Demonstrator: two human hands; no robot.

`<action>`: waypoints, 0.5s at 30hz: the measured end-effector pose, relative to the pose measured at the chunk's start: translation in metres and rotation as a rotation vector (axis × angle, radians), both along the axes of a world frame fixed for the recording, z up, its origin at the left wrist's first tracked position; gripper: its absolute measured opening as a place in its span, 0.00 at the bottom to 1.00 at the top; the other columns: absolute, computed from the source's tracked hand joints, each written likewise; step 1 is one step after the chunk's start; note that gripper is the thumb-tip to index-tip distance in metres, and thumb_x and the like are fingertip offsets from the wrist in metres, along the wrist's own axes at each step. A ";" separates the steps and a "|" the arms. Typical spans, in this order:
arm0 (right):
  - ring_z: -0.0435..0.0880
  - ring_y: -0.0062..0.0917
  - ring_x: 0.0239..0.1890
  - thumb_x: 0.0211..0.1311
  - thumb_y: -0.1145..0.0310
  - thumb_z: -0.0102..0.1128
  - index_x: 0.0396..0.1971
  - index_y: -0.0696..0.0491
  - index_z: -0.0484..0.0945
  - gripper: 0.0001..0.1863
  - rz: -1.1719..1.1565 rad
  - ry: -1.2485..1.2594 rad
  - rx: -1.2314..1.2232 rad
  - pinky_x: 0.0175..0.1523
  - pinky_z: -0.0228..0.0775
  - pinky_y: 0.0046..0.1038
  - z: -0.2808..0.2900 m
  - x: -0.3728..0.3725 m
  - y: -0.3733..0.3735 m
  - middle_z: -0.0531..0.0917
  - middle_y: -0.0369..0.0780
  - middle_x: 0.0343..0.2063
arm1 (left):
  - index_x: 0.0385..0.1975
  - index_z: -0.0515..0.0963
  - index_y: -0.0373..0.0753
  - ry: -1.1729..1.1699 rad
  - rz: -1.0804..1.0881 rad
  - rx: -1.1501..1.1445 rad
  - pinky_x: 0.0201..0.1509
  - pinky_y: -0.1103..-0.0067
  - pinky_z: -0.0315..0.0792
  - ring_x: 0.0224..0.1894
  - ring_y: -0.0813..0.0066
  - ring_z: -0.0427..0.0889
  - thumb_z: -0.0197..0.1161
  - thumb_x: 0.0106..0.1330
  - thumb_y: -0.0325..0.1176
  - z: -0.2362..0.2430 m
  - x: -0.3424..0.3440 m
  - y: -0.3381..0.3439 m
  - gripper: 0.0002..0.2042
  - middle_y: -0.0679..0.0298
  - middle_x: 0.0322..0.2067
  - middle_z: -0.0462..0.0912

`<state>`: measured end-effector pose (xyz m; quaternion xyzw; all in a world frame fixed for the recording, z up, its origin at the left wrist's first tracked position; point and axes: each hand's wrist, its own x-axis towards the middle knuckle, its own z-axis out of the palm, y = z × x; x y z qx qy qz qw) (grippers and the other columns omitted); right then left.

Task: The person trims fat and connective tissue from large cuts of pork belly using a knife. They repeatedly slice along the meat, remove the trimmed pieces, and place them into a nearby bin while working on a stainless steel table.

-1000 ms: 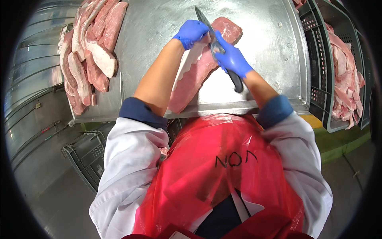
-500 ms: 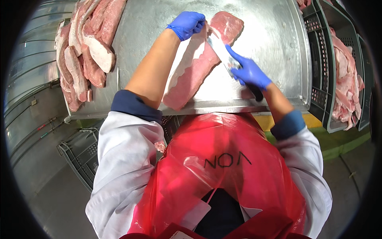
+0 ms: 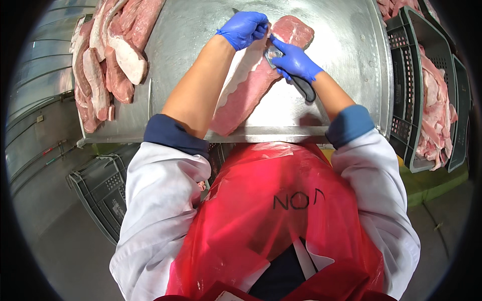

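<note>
A glossy, translucent red apron [image 3: 273, 175] bears black hand-drawn lettering [image 3: 299, 201]; on either side of it, white sleeves [image 3: 155, 200] end in rolled blue cuffs [image 3: 175, 134]; beyond it, a blue glove [image 3: 243, 31] covers each hand [image 3: 296, 64].

Gap between left forearm [image 3: 201, 85], meat pile [image 3: 118, 75]

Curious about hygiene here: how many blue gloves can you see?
2: one glove on the left hand, at the meat's upper part; the other on the right hand, holding the knife.
</note>
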<state>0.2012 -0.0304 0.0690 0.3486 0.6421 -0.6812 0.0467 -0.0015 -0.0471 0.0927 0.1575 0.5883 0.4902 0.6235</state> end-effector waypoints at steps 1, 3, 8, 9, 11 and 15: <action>0.76 0.19 0.20 0.67 0.70 0.53 0.77 0.31 0.51 0.40 0.010 0.006 0.020 0.27 0.75 0.25 0.003 0.011 -0.009 0.78 0.36 0.21 | 0.27 0.74 0.33 0.020 0.039 -0.007 0.24 0.84 0.59 0.25 0.81 0.66 0.58 0.67 0.22 0.002 0.000 0.000 0.06 0.64 0.25 0.71; 0.78 0.20 0.21 0.66 0.71 0.54 0.77 0.31 0.51 0.42 0.093 0.004 0.111 0.31 0.77 0.27 -0.005 0.046 -0.033 0.81 0.38 0.24 | 0.27 0.74 0.33 -0.068 0.082 -0.006 0.25 0.84 0.59 0.25 0.81 0.66 0.58 0.67 0.22 -0.003 -0.009 -0.008 0.06 0.64 0.25 0.71; 0.77 0.22 0.18 0.63 0.70 0.55 0.77 0.33 0.53 0.42 0.001 0.052 -0.024 0.27 0.76 0.25 -0.014 0.017 -0.023 0.81 0.39 0.23 | 0.26 0.73 0.33 -0.098 -0.012 0.072 0.25 0.84 0.59 0.25 0.81 0.65 0.56 0.68 0.22 0.004 0.000 -0.005 0.07 0.65 0.25 0.70; 0.76 0.21 0.18 0.64 0.67 0.56 0.77 0.32 0.52 0.41 -0.028 -0.003 0.019 0.24 0.74 0.24 -0.016 -0.001 -0.016 0.79 0.39 0.22 | 0.25 0.73 0.33 -0.080 -0.013 0.070 0.26 0.84 0.59 0.25 0.81 0.65 0.56 0.68 0.22 0.009 0.003 -0.003 0.07 0.65 0.25 0.70; 0.77 0.21 0.19 0.64 0.67 0.56 0.77 0.32 0.51 0.42 -0.015 0.046 0.034 0.27 0.75 0.25 -0.011 0.012 -0.026 0.79 0.39 0.22 | 0.25 0.72 0.34 -0.046 0.039 0.040 0.27 0.84 0.59 0.26 0.81 0.65 0.56 0.68 0.23 0.013 0.004 0.000 0.08 0.65 0.25 0.70; 0.81 0.22 0.22 0.66 0.66 0.57 0.77 0.30 0.49 0.43 0.127 0.089 0.229 0.35 0.77 0.29 -0.035 0.070 -0.068 0.80 0.41 0.20 | 0.28 0.71 0.34 -0.264 0.048 0.090 0.27 0.84 0.60 0.26 0.81 0.65 0.55 0.70 0.24 -0.021 -0.031 -0.006 0.07 0.64 0.25 0.69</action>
